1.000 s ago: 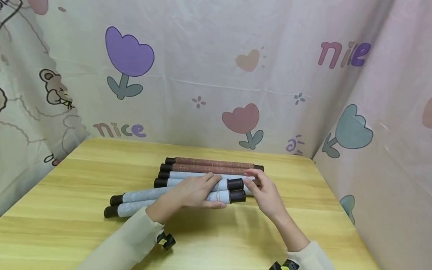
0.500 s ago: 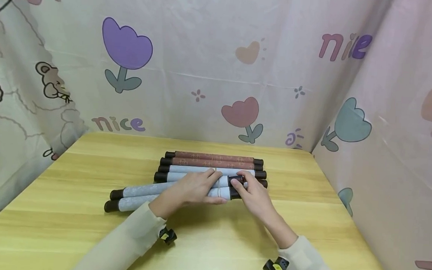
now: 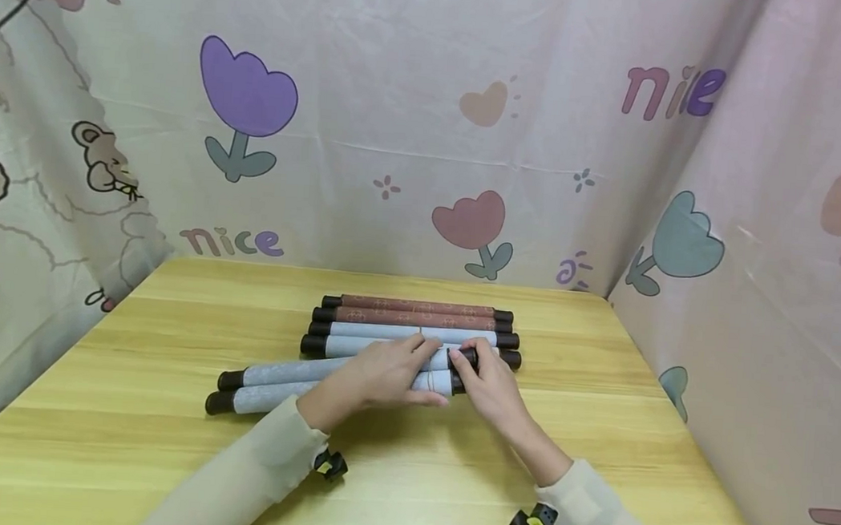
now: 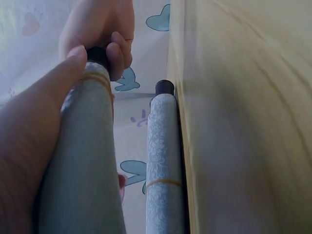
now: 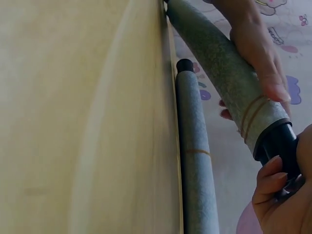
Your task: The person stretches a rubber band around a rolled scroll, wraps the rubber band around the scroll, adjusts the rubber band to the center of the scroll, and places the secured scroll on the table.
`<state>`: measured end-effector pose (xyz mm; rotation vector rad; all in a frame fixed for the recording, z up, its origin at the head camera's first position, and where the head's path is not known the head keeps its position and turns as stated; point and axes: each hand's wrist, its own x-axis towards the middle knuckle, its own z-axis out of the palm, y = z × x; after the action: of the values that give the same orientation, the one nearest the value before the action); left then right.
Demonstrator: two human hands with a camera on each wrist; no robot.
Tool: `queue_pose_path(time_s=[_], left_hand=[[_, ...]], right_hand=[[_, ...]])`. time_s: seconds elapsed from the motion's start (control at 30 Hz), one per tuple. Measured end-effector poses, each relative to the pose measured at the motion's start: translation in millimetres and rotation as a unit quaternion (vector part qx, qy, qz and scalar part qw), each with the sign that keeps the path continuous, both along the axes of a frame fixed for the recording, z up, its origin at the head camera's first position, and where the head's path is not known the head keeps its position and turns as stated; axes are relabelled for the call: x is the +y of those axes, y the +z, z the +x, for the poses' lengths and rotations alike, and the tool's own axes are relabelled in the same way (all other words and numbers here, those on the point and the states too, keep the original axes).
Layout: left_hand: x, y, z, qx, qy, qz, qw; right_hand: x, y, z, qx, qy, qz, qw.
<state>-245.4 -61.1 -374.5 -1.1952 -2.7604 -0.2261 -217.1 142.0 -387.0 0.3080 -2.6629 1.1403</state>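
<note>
A pale blue-grey double-roller scroll with black end knobs lies slanted, its right end raised off the table. My left hand grips it from above near that end, beside a thin rubber band. With curled fingers and thumb, my right hand holds the black knobs at the right end. In the left wrist view, the left thumb lies along the scroll. Behind it, a second light-blue scroll, also banded, lies flat on the table.
A reddish-brown patterned scroll with black ends lies farthest back, parallel to the flat blue one. The wooden table ends at a printed curtain behind and at both sides.
My right hand has moved left from beside the scroll's right end and taken hold of its black knobs. The left hand keeps its grip; the scroll has shifted only slightly.
</note>
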Motion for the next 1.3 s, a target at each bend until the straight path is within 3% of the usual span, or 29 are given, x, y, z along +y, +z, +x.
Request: queue_pose_path(time_s=[0.2, 0.37, 0.5, 0.73, 1.0, 1.13, 1.3], left_hand=[[3.2, -2.1, 4.2, 0.030, 0.000, 0.008, 0.9995], [6.8, -4.6, 7.5, 0.079, 0.000, 0.011, 0.9968], [9.8, -5.8, 11.6, 0.102, 0.001, -0.005, 0.9948], [9.7, -3.0, 12.2, 0.072, 0.010, -0.018, 0.9972], [1.5, 2.1, 9.6, 0.002, 0.029, -0.029, 0.9992], [5.2, 2.0, 12.3, 0.015, 0.013, -0.008, 0.9998], [13.0, -0.2, 15.9, 0.080, -0.005, 0.009, 0.9968]], right_hand=[[-3.1, 2.4, 4.5, -0.022, -0.014, 0.010, 1.000], [-3.3, 5.1, 5.9, -0.052, -0.028, 0.006, 0.998], [-3.6, 1.6, 5.8, -0.036, -0.043, 0.031, 0.998], [0.2, 2.2, 3.2, 0.022, -0.061, 0.080, 0.995], [8.4, 6.8, 0.3, 0.020, -0.078, 0.094, 0.992], [7.4, 7.5, 1.7, 0.037, -0.063, 0.103, 0.992], [4.8, 7.7, 4.8, 0.079, -0.057, 0.117, 0.988]])
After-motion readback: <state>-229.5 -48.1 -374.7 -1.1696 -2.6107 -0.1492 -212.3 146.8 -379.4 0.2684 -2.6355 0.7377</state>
